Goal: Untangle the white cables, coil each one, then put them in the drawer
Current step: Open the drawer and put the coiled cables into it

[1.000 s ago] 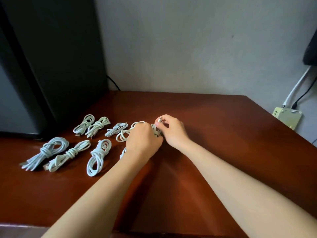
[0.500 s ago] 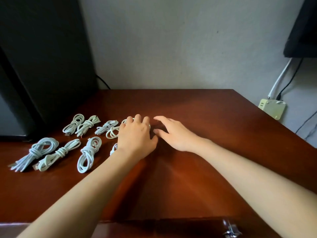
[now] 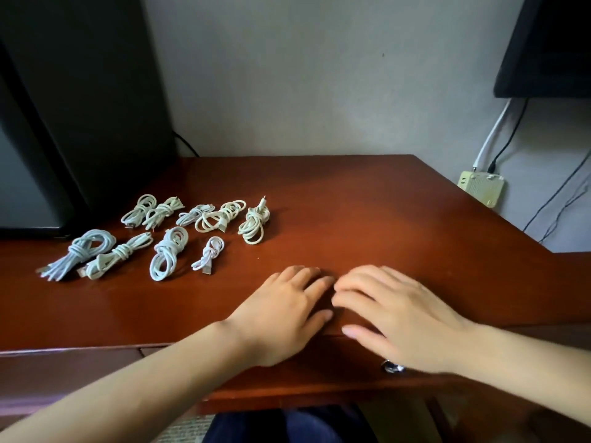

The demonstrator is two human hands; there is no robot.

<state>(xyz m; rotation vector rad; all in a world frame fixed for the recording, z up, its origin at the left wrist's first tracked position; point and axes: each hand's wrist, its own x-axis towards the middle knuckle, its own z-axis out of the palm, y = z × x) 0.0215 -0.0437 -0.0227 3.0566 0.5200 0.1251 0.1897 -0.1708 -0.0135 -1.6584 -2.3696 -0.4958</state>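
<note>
Several coiled white cables lie in two rows on the left half of the wooden desk [image 3: 367, 219]. The rightmost coil [image 3: 253, 223] sits at the end of the back row, and a small coil [image 3: 208, 258] ends the front row. My left hand [image 3: 281, 314] and my right hand [image 3: 393, 311] lie flat side by side on the desk near its front edge, fingers straight, holding nothing. Both are well in front and to the right of the cables. Below the right hand a metal drawer knob [image 3: 392, 367] shows on the shut drawer front [image 3: 319, 375].
A large black box [image 3: 80, 100] stands on the desk at the back left. A cream power adapter [image 3: 481, 188] with wires hangs on the wall to the right, under a dark screen [image 3: 550, 43]. Dark clothing shows under the desk.
Both hands let go of the last coil and drew back from the cables to the desk's front edge. The view tilted down, so the drawer front and knob show.
</note>
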